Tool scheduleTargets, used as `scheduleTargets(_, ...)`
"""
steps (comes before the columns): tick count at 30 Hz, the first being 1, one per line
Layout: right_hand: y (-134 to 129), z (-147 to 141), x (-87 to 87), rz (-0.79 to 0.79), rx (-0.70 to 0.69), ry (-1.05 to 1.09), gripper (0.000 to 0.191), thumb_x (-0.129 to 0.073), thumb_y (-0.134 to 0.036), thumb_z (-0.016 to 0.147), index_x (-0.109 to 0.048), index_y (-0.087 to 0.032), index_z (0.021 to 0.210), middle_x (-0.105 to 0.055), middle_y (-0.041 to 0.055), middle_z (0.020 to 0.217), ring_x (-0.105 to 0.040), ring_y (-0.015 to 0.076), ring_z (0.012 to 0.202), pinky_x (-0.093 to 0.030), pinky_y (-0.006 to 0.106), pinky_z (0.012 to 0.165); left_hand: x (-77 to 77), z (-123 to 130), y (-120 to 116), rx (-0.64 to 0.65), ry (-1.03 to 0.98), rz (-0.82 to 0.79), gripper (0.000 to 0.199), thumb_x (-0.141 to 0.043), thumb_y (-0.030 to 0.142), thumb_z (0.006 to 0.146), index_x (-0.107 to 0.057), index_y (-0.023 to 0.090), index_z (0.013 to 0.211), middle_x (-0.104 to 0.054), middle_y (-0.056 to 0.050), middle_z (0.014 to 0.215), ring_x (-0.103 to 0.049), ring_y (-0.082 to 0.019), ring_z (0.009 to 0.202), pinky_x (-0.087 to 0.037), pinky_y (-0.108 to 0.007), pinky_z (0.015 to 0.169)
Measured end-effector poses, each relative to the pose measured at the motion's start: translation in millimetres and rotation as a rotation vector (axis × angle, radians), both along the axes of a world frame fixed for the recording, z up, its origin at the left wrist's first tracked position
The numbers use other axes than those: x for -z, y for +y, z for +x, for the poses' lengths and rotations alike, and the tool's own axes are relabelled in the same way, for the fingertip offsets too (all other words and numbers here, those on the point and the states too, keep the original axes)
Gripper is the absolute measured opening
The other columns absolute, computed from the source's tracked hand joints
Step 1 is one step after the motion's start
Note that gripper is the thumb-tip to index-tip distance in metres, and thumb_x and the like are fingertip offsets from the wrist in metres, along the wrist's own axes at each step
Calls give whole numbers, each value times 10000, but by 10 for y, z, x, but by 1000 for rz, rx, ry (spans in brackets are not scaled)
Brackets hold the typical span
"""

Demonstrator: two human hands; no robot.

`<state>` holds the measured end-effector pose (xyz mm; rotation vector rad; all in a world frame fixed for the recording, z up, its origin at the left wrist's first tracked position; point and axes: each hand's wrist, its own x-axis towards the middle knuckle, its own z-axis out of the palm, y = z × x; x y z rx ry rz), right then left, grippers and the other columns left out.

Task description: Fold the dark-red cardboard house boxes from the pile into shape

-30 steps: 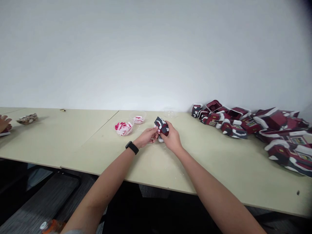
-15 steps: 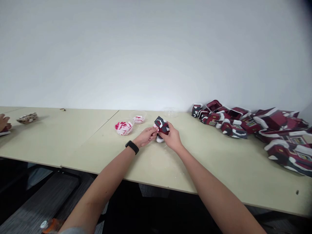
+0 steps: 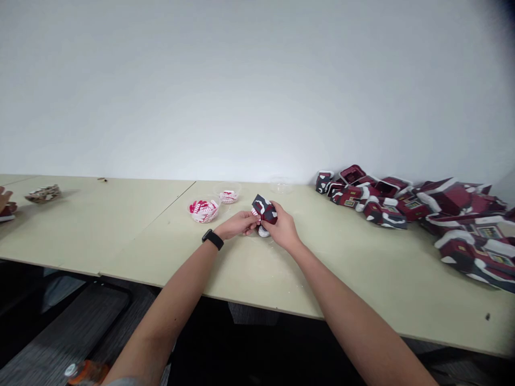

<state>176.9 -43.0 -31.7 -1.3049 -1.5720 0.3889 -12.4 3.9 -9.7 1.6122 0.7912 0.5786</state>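
Note:
My right hand (image 3: 284, 228) is wrapped round a small dark red and dark grey house-like piece (image 3: 266, 208) with white trim, held above the middle of the table. At its left side, my left hand (image 3: 241, 223), below a black wristwatch, pinches a small red-and-white striped piece (image 3: 255, 213) against it. A round white thing (image 3: 263, 232) shows just beneath the house-like piece. To the left stand two clear bowls, the nearer bowl (image 3: 204, 210) and the farther bowl (image 3: 228, 195), both holding red-and-white pieces.
Many dark red and grey house-like pieces (image 3: 384, 212) are heaped on the right. A clear lid or dish (image 3: 281, 185) lies near the wall. On the far left are a brown-and-white pile (image 3: 43, 194) and another person's hand (image 3: 5, 199). A bottle (image 3: 86, 371) stands below the table.
The house-like piece has tilted and shifted slightly left between my hands. My left wrist has moved a little left. The other person's hand has moved slightly left.

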Motion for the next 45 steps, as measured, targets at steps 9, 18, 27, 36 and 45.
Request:
scheduleTargets(9,-4,-9,-13,-12,10,-54,662,-731,-225,795,-549,-201,1431,-757,124,1227,-726,292,1081,-562,424,961,-6,-16,11,-33,121,65,458,-642,571,887,-507,193,667,-505,25,561,-465,-92,471,-287,-240,474)
scheduleTargets(18,-39,-13,-70,-55,27,-50,690,-735,-218,793,-541,-160,1453,-749,147,1260,-722,294,1116,-550,423,993,-11,-21,-2,-25,84,32,470,-667,604,880,-562,176,716,-532,21,618,-476,-86,500,-291,-235,476)
scheduleTargets(27,6,18,-91,-77,31,160,637,-798,-269,718,-629,-219,1331,-773,79,1195,-729,258,1048,-563,411,979,35,-40,80,-238,132,325,595,-607,770,858,-572,183,770,-545,7,660,-509,-119,567,-374,-259,536)
scheduleTargets(36,4,25,-129,-255,-105,524,613,-821,-285,657,-658,-208,1243,-777,68,1186,-736,258,1080,-584,431,970,91,-74,160,-248,39,451,785,-774,555,839,-526,189,1487,-676,-173,1358,-656,-269,1190,-533,-394,978)
scheduleTargets(45,-24,-1,-144,-286,-106,500,595,-807,-266,660,-654,-192,1230,-775,76,1176,-737,256,1053,-580,431,970,74,0,101,-168,48,496,601,-672,642,892,-717,141,1220,-752,-134,1216,-691,-245,1030,-530,-350,926)
